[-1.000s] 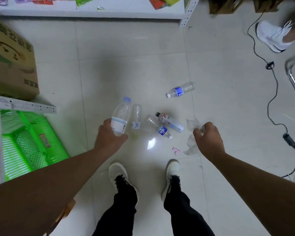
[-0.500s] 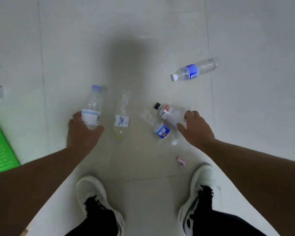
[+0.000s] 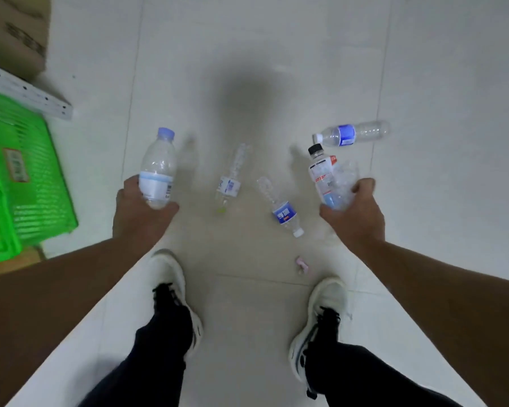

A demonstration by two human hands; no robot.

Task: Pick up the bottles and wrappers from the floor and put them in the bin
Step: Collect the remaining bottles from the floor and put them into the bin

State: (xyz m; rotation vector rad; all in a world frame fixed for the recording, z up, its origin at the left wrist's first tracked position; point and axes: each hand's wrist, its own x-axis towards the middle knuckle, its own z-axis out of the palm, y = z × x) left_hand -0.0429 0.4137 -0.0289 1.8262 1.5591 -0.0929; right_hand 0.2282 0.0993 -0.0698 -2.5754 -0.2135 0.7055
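My left hand (image 3: 140,214) grips a clear bottle with a pale blue cap (image 3: 158,168), held above the floor. My right hand (image 3: 354,217) holds a black-capped bottle with a red and white label (image 3: 321,171) together with a crumpled clear wrapper (image 3: 346,179). Three bottles lie on the floor: a clear one with a white label (image 3: 232,174) in the middle, one with a blue label and white cap (image 3: 281,210) beside it, and a blue-labelled one (image 3: 351,133) farther right. A small pink wrapper (image 3: 302,264) lies near my right shoe.
A green plastic basket (image 3: 27,183) stands at the left under a white shelf rail (image 3: 27,95). A cardboard box (image 3: 15,33) sits at the top left. My two white shoes (image 3: 171,277) stand on the pale tiled floor.
My right hand has lifted the black-capped bottle off the floor, with the clear wrapper still in it. My left hand keeps its bottle. The view has shifted, bringing the basket and box back in.
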